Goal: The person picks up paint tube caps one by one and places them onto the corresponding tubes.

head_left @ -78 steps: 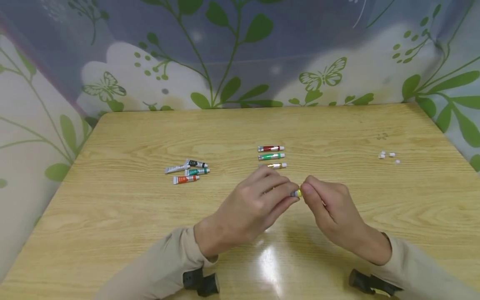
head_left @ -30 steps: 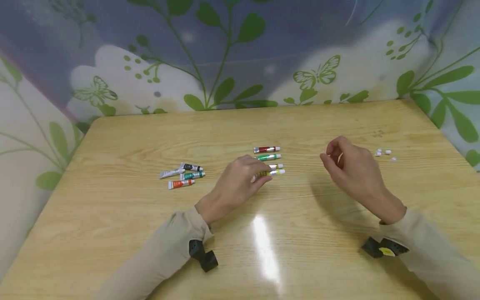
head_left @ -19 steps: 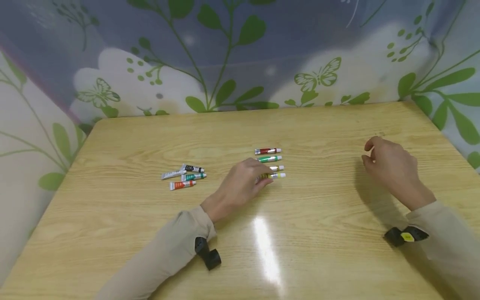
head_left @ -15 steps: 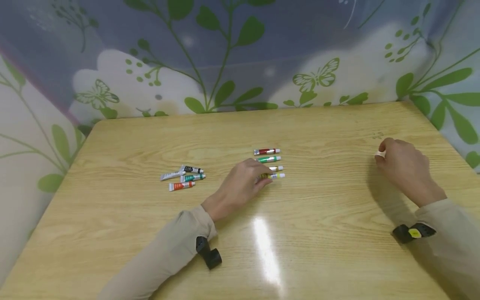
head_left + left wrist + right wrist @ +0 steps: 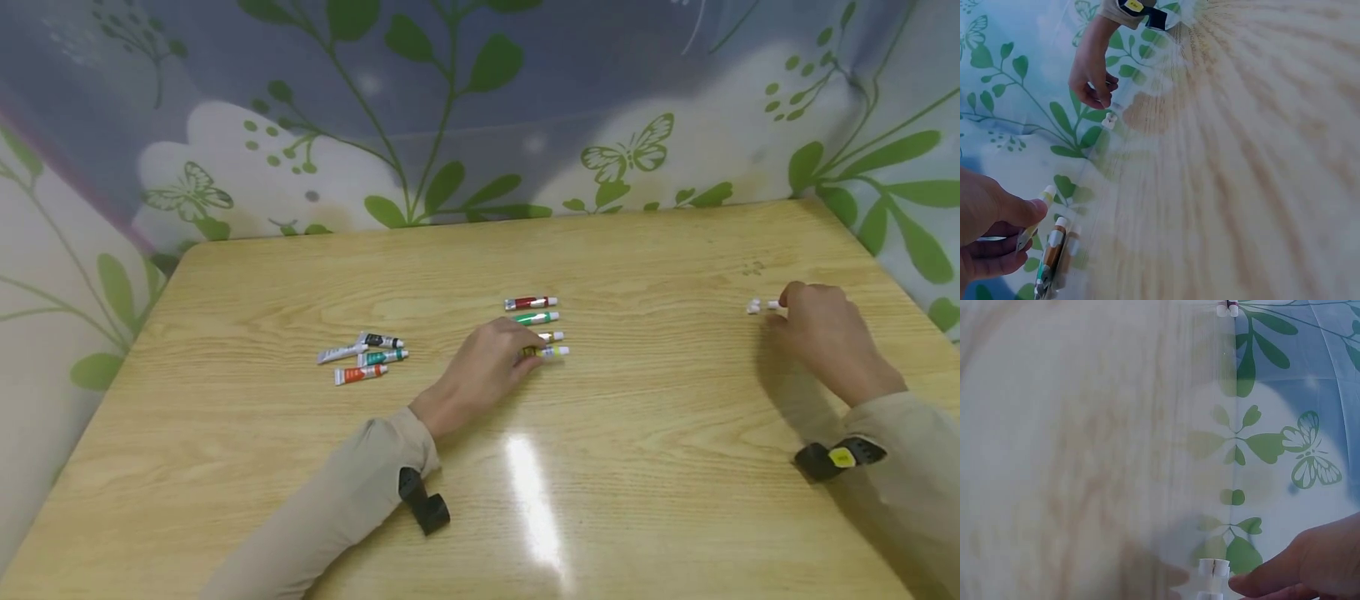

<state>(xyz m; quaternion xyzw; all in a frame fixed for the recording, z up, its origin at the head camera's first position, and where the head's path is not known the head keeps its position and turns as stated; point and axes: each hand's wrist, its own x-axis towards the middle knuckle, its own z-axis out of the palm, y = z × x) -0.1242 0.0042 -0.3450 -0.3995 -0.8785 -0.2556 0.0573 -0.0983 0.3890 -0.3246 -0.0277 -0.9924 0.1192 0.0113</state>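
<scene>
My left hand [image 5: 483, 371] pinches a yellow paint tube [image 5: 552, 351] at the near end of a row of tubes. In the left wrist view, thumb and fingers close round this tube, its white cap sticking out. Beyond it lie an ochre tube [image 5: 1052, 249], a green tube [image 5: 536, 317] and a red tube [image 5: 531, 302]. At the right, my right hand [image 5: 828, 337] hovers low beside several small white caps [image 5: 753, 307], its fingers loosely bent. One white cap [image 5: 773, 305] lies right at its fingertips, also seen in the right wrist view. The palm side is hidden from the head view.
Left of the row lies a loose group of tubes: a black tube [image 5: 382, 341], a silver-white tube [image 5: 341, 354], a teal tube [image 5: 382, 357] and an orange tube [image 5: 361, 374]. A leaf-patterned cloth [image 5: 480, 125] walls the wooden table [image 5: 637, 467] at the back and sides.
Both hands were together at the yellow tube. The left hand then brought it down to the row's near end, while the right hand moved away rightward to the white caps and slightly past them.
</scene>
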